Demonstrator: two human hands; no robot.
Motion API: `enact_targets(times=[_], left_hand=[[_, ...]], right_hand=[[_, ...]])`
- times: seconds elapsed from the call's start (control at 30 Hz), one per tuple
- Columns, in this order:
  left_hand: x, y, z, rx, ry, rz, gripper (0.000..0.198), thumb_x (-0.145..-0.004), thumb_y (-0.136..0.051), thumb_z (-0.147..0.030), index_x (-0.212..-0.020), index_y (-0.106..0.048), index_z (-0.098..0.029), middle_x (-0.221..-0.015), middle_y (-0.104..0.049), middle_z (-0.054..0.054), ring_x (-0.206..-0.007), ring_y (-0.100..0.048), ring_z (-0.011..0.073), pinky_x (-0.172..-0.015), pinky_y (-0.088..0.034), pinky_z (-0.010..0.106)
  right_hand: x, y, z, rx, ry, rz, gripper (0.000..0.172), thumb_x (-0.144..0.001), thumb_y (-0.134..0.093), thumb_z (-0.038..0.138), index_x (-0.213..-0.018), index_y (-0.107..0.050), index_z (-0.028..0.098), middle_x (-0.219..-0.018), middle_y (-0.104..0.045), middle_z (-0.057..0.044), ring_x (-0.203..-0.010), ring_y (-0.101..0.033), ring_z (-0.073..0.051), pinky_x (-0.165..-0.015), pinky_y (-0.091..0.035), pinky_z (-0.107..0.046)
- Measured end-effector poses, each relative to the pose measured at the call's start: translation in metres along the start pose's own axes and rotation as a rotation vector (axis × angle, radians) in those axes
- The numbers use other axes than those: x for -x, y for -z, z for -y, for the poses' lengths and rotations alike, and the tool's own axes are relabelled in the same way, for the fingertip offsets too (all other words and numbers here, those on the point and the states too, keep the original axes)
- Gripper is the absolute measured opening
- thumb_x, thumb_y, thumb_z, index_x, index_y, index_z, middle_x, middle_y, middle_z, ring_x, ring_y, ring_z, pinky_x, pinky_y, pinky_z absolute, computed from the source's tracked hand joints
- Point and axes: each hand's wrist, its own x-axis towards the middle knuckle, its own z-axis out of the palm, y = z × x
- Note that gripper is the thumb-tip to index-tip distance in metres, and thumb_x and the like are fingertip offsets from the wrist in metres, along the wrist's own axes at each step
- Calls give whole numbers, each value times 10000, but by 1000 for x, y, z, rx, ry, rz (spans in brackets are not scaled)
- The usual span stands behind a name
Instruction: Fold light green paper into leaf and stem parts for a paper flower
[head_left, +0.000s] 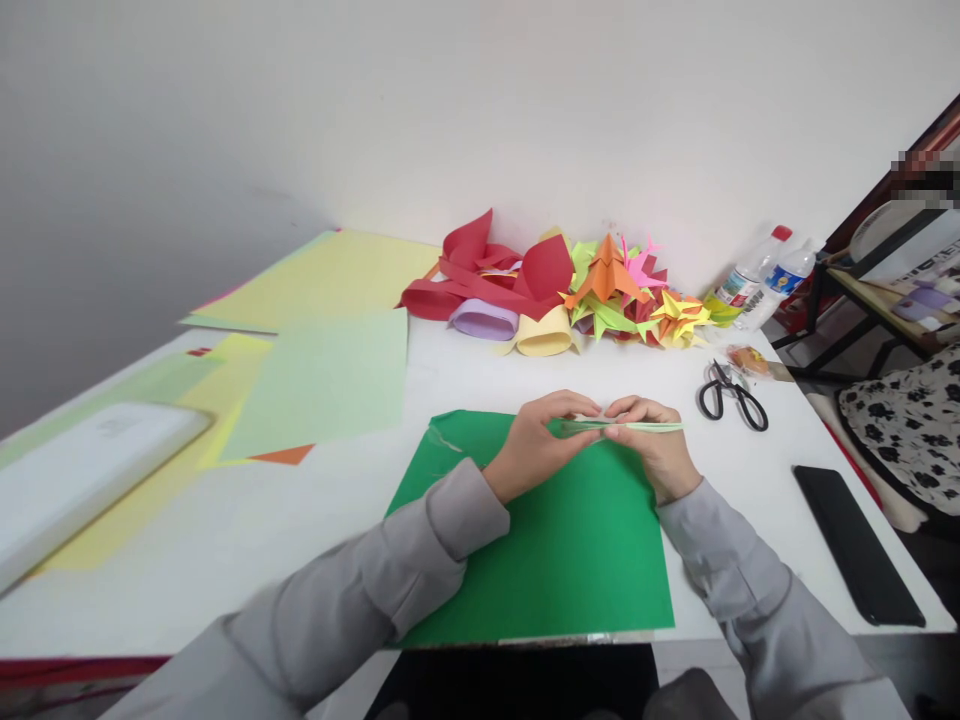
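A folded piece of pale green paper (651, 427) is pinched between both hands, seen nearly edge-on. My left hand (538, 440) grips its left end with thumb and fingers closed. My right hand (660, 455) holds the middle and right part, the thumb tip close to the left thumb. Both hands are above a dark green sheet (555, 560) that lies flat at the table's front edge. How the paper's inner layers are folded cannot be seen.
Behind lie red paper loops (465, 285) and folded paper shapes (611, 275). Pale green sheets (322, 380) and a white box-like object (90, 470) are at left. Black-handled scissors (731, 395), a black phone-like slab (855, 545) and plastic bottles (761, 275) stand or lie at right.
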Motion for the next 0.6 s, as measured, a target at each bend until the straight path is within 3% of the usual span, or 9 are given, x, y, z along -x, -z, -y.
enact_targets(times=[0.17, 0.37, 0.5, 0.6], left_hand=[[0, 0, 0, -16, -50, 49, 147, -759, -683, -294, -675, -714, -178, -791, -733, 91, -734, -673, 182, -719, -543, 314], [-4, 5, 4, -95, -75, 7, 158, -773, -671, -291, -665, -697, -178, -777, -737, 87, -731, -677, 188, -704, -535, 315], [-1, 4, 8, -412, -278, -58, 71, -764, -669, -225, -806, -717, -195, -897, -747, 94, -842, -670, 227, -790, -481, 380], [0, 4, 8, -540, -411, 9, 133, -775, -668, -245, -898, -712, -221, -928, -749, 70, -872, -658, 230, -803, -440, 385]], right_hand=[[-1, 1, 1, 125, 53, 53, 157, -564, -842, 241, -662, -719, 242, -769, -648, -6, -735, -592, -164, -713, -478, -322], [-6, 6, 2, 85, 67, -23, 143, -583, -829, 265, -688, -734, 249, -731, -645, -7, -706, -576, -164, -633, -462, -303], [-4, 5, 2, 160, 124, -4, 107, -604, -824, 246, -678, -748, 263, -737, -652, -19, -710, -584, -173, -677, -478, -339], [-2, 2, 2, 182, 137, 33, 115, -611, -824, 232, -697, -759, 273, -750, -650, -18, -719, -593, -171, -713, -486, -349]])
